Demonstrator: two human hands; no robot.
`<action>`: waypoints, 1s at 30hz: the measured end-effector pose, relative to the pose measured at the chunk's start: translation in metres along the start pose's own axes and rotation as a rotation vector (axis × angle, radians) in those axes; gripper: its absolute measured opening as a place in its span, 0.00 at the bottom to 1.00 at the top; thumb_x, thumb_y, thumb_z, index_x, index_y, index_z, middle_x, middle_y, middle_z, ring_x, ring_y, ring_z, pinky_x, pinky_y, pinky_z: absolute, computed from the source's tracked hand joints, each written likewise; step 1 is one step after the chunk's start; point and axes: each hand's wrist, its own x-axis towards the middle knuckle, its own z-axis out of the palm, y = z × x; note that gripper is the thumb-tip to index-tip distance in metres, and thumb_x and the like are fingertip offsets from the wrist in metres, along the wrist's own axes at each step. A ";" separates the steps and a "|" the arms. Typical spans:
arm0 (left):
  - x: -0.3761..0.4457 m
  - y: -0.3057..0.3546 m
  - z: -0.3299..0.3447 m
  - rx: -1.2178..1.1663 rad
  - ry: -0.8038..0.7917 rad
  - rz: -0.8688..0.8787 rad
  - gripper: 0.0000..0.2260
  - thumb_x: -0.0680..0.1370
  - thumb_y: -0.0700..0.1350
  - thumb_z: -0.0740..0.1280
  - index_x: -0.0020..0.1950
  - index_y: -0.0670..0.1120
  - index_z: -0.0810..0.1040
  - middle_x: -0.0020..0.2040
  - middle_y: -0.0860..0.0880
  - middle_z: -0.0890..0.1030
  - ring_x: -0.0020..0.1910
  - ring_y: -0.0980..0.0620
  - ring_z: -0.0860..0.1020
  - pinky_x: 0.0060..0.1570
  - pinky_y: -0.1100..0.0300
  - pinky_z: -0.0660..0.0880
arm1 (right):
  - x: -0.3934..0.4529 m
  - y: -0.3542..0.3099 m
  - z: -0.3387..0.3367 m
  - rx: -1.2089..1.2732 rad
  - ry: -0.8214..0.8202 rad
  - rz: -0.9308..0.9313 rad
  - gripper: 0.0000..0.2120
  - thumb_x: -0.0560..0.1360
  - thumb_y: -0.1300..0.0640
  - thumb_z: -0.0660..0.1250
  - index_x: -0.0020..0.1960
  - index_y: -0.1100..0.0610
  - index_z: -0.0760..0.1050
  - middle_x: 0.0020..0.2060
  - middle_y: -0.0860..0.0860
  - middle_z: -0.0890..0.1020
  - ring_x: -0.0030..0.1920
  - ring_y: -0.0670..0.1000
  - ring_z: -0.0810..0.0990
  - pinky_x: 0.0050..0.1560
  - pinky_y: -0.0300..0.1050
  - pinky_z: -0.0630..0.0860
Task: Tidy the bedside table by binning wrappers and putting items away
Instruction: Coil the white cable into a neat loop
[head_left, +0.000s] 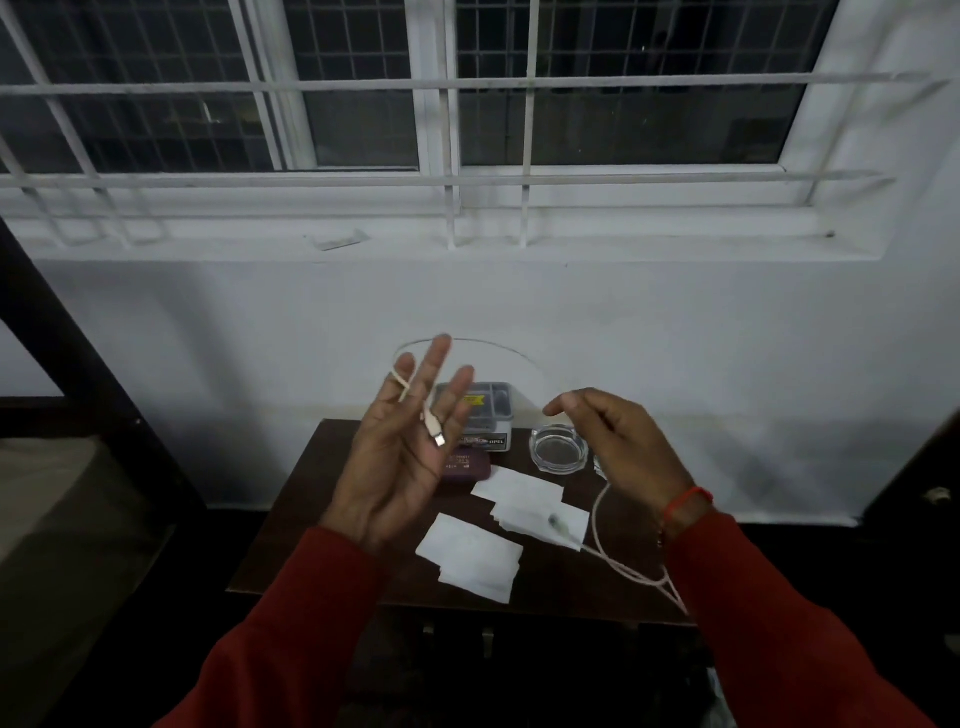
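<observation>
**Cable half-coiled above a cluttered bedside desk**

Dim light from a barred night window (467, 104) falls on a small dark desk (322, 519) against a white wall. Above it the left hand (400, 452) is held up, palm open and fingers straight, with a pale charging cable (602, 535) looped across the fingers and its plug (435, 430) dangling against the palm. The right hand (618, 447) has its fingers curled, apparently pinching the thin arc of cable that swings over from the left, though the pinch itself is hard to confirm. The cable's lower run trails off the desk's right side.

On the desk lie white paper wrappers (470, 556), a glass ashtray (560, 448), a small box (480, 415) and a dark booklet (465, 465).

Risks, as I judge them: with the left fingers straight, the loop could slip off and the coil fall apart. The trailing cable could drag a wrapper off the edge or snag the ashtray as it is pulled up.

No bin is in view. The cable's far end is cut off behind the right sleeve, and the box's contents are too dark to read.
</observation>
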 end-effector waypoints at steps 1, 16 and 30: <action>0.002 0.004 0.000 -0.040 -0.012 0.041 0.10 0.82 0.35 0.57 0.55 0.48 0.73 0.72 0.49 0.77 0.66 0.46 0.80 0.60 0.54 0.80 | 0.000 -0.001 0.001 -0.039 -0.064 -0.034 0.13 0.82 0.49 0.60 0.51 0.50 0.83 0.44 0.42 0.85 0.46 0.40 0.81 0.50 0.45 0.77; 0.010 -0.021 -0.033 0.932 0.265 0.173 0.15 0.82 0.53 0.59 0.59 0.52 0.84 0.68 0.56 0.78 0.58 0.62 0.81 0.45 0.68 0.79 | -0.007 -0.016 0.009 0.083 -0.416 -0.100 0.10 0.81 0.56 0.63 0.56 0.49 0.82 0.27 0.47 0.74 0.26 0.51 0.70 0.26 0.44 0.68; -0.014 -0.010 0.006 -0.157 -0.389 -0.480 0.19 0.85 0.50 0.56 0.57 0.38 0.81 0.44 0.43 0.86 0.37 0.49 0.81 0.40 0.58 0.76 | 0.001 0.000 -0.006 -0.152 -0.042 -0.060 0.23 0.72 0.33 0.63 0.44 0.53 0.82 0.36 0.53 0.85 0.40 0.54 0.83 0.44 0.54 0.79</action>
